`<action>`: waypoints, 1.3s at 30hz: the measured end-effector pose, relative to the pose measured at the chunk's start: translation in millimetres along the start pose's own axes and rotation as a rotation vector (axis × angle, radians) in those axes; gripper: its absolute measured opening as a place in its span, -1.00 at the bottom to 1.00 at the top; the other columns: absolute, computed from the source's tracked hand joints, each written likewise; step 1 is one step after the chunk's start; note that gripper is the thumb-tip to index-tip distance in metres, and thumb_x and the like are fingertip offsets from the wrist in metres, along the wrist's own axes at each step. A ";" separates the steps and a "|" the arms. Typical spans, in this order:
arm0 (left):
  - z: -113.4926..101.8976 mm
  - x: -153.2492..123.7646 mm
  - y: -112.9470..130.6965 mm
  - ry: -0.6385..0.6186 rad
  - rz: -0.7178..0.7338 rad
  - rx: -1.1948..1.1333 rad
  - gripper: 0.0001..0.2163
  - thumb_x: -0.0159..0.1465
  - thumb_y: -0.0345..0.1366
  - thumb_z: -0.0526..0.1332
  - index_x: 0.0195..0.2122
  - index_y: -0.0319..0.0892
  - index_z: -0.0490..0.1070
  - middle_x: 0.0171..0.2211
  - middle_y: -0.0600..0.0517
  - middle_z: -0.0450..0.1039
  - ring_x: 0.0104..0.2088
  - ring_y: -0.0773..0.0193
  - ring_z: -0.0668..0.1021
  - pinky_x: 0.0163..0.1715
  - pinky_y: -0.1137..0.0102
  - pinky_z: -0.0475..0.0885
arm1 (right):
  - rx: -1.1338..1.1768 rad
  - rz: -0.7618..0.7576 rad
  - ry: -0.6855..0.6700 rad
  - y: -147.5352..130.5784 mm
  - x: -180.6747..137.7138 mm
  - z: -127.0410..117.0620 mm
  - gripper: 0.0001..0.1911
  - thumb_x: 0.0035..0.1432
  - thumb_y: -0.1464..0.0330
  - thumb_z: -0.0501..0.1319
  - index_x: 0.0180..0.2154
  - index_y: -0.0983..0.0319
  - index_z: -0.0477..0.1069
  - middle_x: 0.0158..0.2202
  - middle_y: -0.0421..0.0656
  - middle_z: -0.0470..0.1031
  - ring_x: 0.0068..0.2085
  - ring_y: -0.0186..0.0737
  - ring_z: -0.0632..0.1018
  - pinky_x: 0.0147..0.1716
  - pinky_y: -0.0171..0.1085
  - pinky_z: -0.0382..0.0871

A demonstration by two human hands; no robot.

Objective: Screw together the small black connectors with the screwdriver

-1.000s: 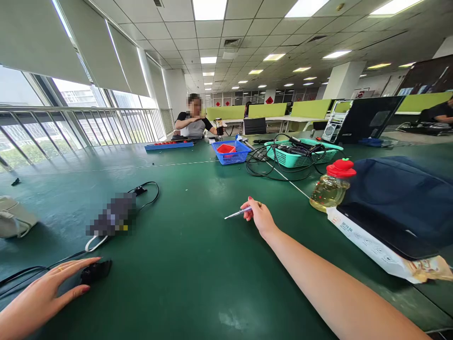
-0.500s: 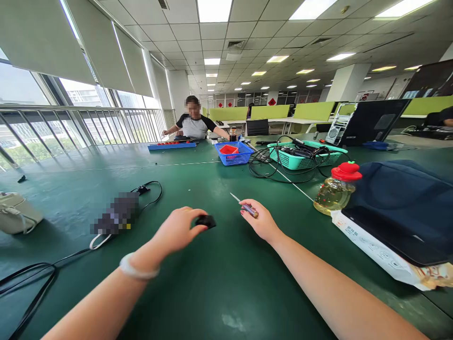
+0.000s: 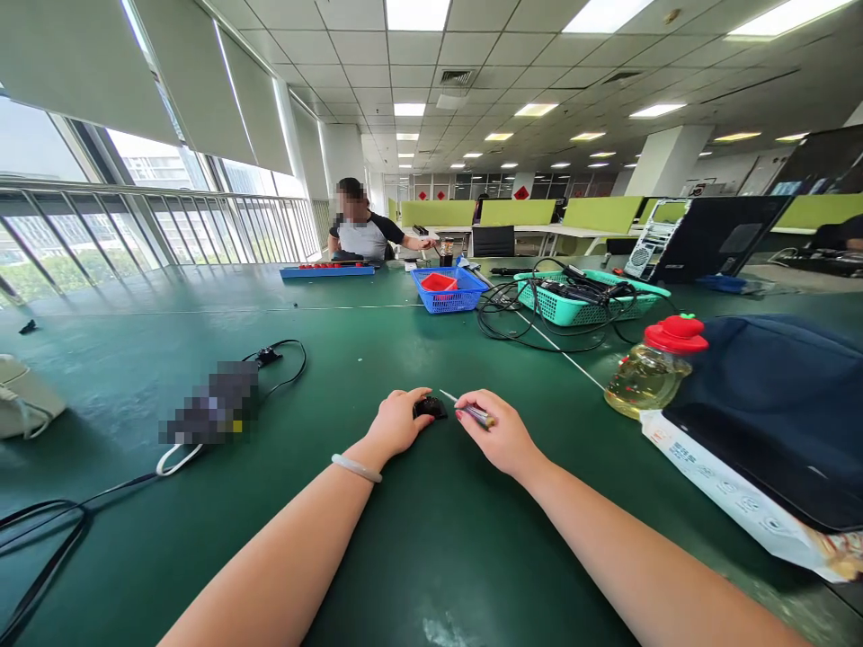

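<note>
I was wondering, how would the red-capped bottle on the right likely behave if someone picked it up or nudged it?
The red-capped bottle probably feels fairly heavy for its size, since yellowish liquid shows through its clear wall. That liquid would likely slosh if the bottle were nudged. Its smooth-looking, rounded sides may be a little slippery to grip.

Black piece (image 3: 435, 410), dark green tabletop (image 3: 431, 548)

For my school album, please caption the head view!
Left hand grips a small black object; right hand holds a screwdriver.
</note>
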State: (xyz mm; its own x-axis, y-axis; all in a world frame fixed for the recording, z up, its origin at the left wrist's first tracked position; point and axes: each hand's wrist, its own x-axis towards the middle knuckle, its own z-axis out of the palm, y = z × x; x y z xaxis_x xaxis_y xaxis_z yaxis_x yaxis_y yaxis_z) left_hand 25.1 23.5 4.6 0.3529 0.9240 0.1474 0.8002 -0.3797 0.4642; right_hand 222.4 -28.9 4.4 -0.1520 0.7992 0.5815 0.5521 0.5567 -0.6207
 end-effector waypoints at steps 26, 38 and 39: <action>1.3 -2.4 0.2 0.020 0.005 -0.030 -0.65 0.22 -0.29 0.24 0.05 -0.07 0.45 0.00 -0.03 0.54 0.11 0.10 0.43 0.15 0.25 0.33 | -0.232 -0.309 -0.168 -22.8 -4.6 -1.4 -0.81 0.28 0.37 0.08 -0.39 0.19 0.39 -0.44 -0.18 0.47 -0.37 -0.26 0.41 -0.17 -0.17 0.25; 0.5 -2.7 0.8 0.016 -0.001 -0.047 -0.65 0.21 -0.32 0.22 0.05 -0.07 0.45 -0.03 -0.02 0.55 0.10 0.08 0.42 0.15 0.21 0.32 | -0.358 -0.372 -0.297 -23.9 -8.6 4.4 -0.91 0.16 0.40 0.19 -0.42 0.19 0.38 -0.42 -0.19 0.44 -0.36 -0.25 0.38 -0.09 -0.14 0.26; 0.9 -2.4 0.5 0.016 0.000 -0.048 -0.65 0.22 -0.32 0.22 0.04 -0.07 0.45 -0.04 -0.02 0.55 0.10 0.08 0.42 0.15 0.22 0.32 | -0.360 -0.369 -0.289 -24.2 -8.4 4.2 -0.90 0.16 0.40 0.18 -0.42 0.19 0.38 -0.42 -0.19 0.43 -0.36 -0.25 0.38 -0.09 -0.14 0.26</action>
State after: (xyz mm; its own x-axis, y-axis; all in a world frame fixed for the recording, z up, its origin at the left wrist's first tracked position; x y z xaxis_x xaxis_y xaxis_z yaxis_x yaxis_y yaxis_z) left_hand 25.1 21.0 3.7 0.3444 0.9249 0.1612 0.7760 -0.3771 0.5057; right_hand 206.8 -48.1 12.3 -0.5762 0.6246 0.5272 0.6559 0.7382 -0.1576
